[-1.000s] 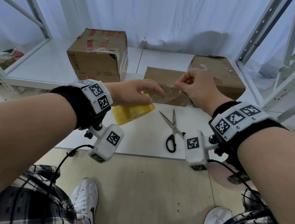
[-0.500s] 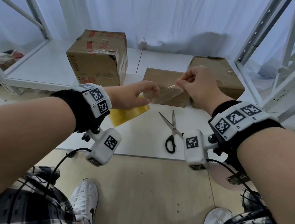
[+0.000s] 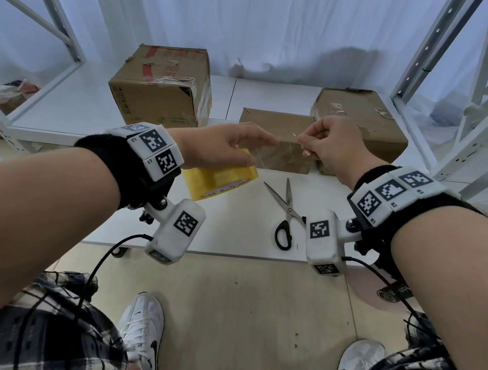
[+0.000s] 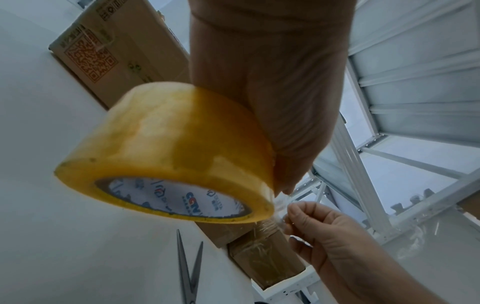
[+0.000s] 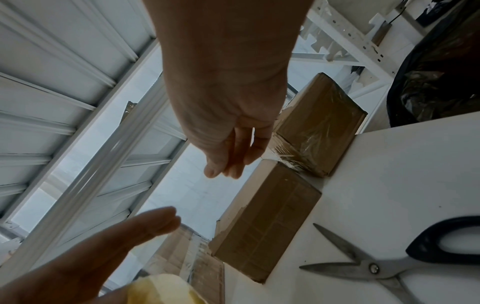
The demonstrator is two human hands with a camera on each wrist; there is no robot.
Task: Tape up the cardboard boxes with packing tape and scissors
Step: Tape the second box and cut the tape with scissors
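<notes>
Three cardboard boxes on the white bench [image 3: 230, 238]: large box [image 3: 160, 90] at rear left, bearing old tape; flat box [image 3: 275, 136] at centre; third box [image 3: 362, 119] at rear right, touching the flat one at its corner. One roll of yellow packing tape [image 3: 217, 178], held in the air above the bench by the left hand [image 3: 220, 145]; the grip is round the roll's far side, forefinger reaching out over the top toward the free end. One strip of clear tape [image 3: 273, 154], short, stretched between roll and right hand [image 3: 329, 146]; the right grip is a narrow pinch of thumb and forefinger on the strip's end, other fingers curled. One pair of black-handled scissors [image 3: 286, 217], blades parted, lying untouched on the bench just in front of the flat box. Change noted: compared with a second ago the hands stand further apart and the strip between them is longer; both hands have risen a little. Judged meaning: the free end is found and peeling cleanly, so the pull-out step is under way; no length has been laid on a box yet, and cutting remains. Caution: thin clear tape may fold on itself.
</notes>
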